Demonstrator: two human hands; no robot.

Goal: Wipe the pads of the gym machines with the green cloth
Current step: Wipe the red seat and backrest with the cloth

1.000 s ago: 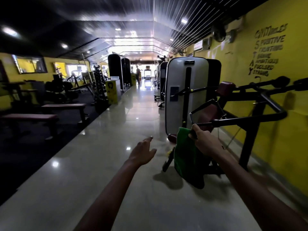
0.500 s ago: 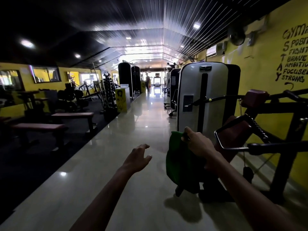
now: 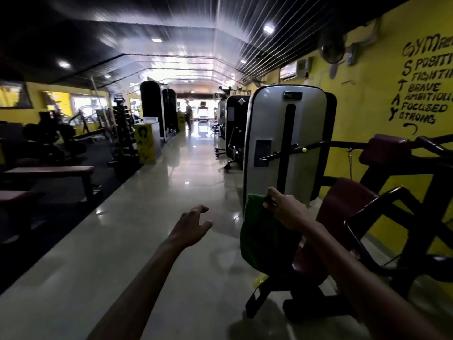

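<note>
Cloth of green colour (image 3: 263, 238) is gripped at its top edge by the right hand (image 3: 288, 211), whose fingers are curled round the fabric, and it hangs down in front of the dark red seat pad (image 3: 343, 209) of the nearest machine; whether pad and cloth touch cannot be told. The left hand (image 3: 190, 228) is held out over the polished floor (image 3: 171, 192), holding nothing, its fingers loosely spread and a little bent. A second red pad (image 3: 384, 147) is mounted higher on the black frame (image 3: 421, 217), beside the yellow wall (image 3: 367, 119) with painted black words. Behind the hanging cloth a grey weight-stack cover (image 3: 277, 143) stands upright. On the left side, two flat benches (image 3: 49, 171) are seen on dark matting, and a rack (image 3: 123, 136) filled with dumbbells stands near a yellow box (image 3: 145, 143). Far down the aisle a person (image 3: 188, 116) is standing.
</note>
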